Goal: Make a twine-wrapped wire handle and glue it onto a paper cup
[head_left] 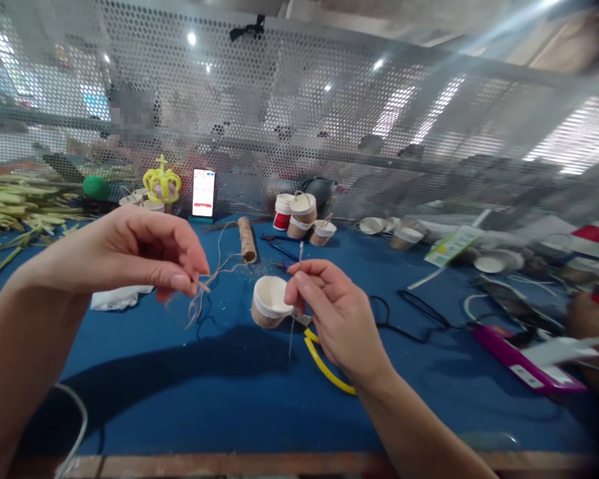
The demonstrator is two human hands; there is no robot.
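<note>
The left hand pinches twine between closed thumb and fingertips, a spool sits farther off, a cup stands between the hands, and right of it a strand is pinched in the closed fingertips of the right hand.

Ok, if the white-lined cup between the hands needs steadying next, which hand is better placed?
Probably the right hand: it appears right by the rim of the white-lined cup, though it pinches a thin strand. The left hand is farther off, pinching twine.
</note>
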